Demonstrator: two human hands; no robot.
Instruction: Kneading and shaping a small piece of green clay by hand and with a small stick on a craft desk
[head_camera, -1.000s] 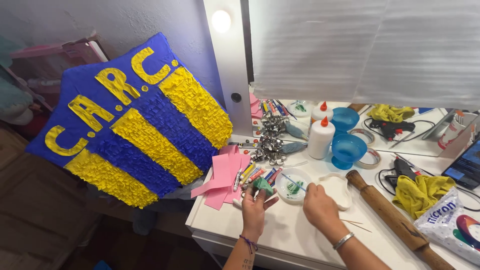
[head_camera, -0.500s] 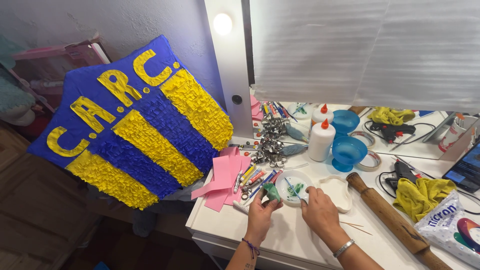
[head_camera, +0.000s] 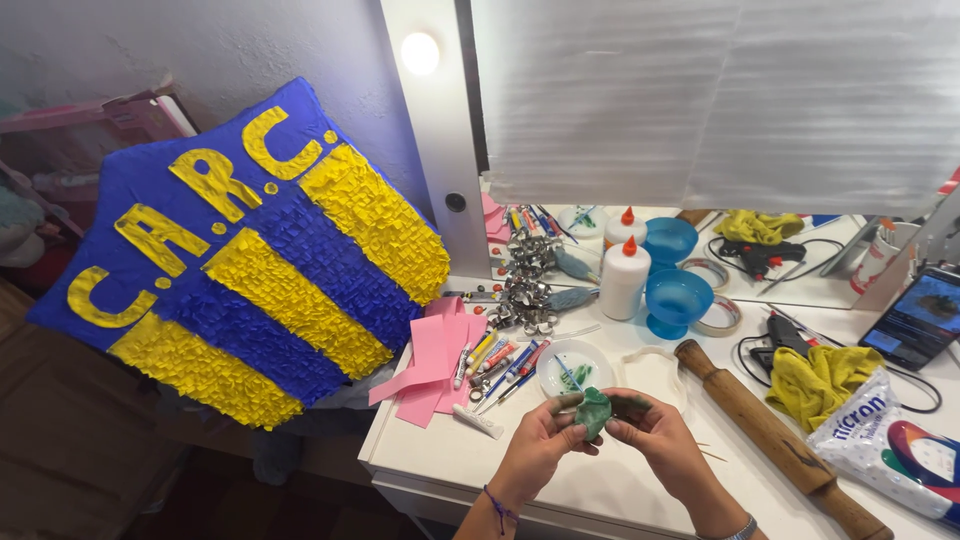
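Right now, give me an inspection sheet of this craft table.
Surface: white table, bare near the front edge.
Job's things: small green lump of soft clay, pinched between both hands; white round dish behind it.
Clutter: paint tubes, pink paper strips, white glue bottle, blue plastic bowl, wooden rolling pin, yellow cloth.
Grippers: left hand and right hand both grip the clay.
Cables: black cable beside the cloth.
Surroundings: blue-and-yellow fringed paper shield, mirror.
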